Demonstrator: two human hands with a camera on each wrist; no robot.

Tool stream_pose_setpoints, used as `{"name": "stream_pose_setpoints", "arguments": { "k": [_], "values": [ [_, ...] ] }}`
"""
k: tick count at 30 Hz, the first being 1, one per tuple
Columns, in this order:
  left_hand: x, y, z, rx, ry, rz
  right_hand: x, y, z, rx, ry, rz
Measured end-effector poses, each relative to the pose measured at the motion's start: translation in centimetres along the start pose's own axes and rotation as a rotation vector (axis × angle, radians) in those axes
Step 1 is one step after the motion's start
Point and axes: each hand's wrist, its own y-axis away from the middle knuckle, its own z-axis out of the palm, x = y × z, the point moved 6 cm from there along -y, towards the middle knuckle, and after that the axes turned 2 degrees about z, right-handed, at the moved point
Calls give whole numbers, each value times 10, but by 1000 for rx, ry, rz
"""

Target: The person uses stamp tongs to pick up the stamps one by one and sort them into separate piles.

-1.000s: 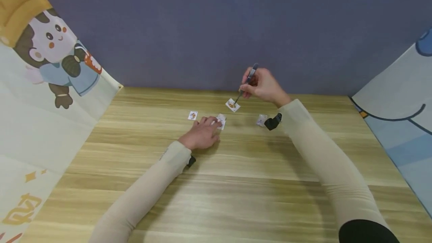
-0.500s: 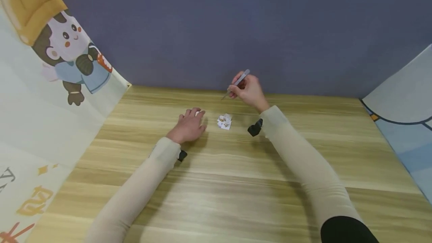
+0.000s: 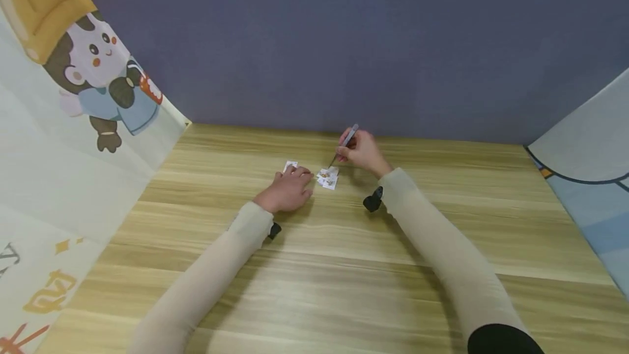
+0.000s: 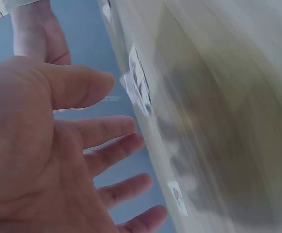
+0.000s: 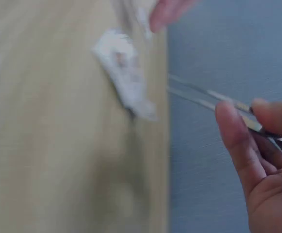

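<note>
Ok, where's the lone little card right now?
In the head view the lone card lies on the table just past the left hand, left of the small card pile by the tweezers.

Tweezers (image 3: 345,144), thin grey metal, are slanting down-left, tips nearing a small overlapping stack of white picture cards (image 3: 327,177) lying flat. One more card (image 3: 290,166) is lying apart, left.

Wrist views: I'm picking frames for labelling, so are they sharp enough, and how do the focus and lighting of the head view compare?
Left wrist view: the left hand is fairly sharp, the table and stickers smeared by motion blur. Right wrist view: soft throughout, tweezers and sticker pile blurred. Head view: sharp, evenly lit, soft shadows under the arms, wide-angle bending at the edges.
</note>
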Motion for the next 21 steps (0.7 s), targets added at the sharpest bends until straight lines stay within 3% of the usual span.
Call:
{"name": "stream_pose_setpoints", "arguments": {
  "k": [12,21],
  "values": [
    [19,-6,18,-48,-93,0,28,18,8,95,-121,49],
    [23,-2,20,-49,-118,-4,15,30,5,142,-193,27]
  ]
}}
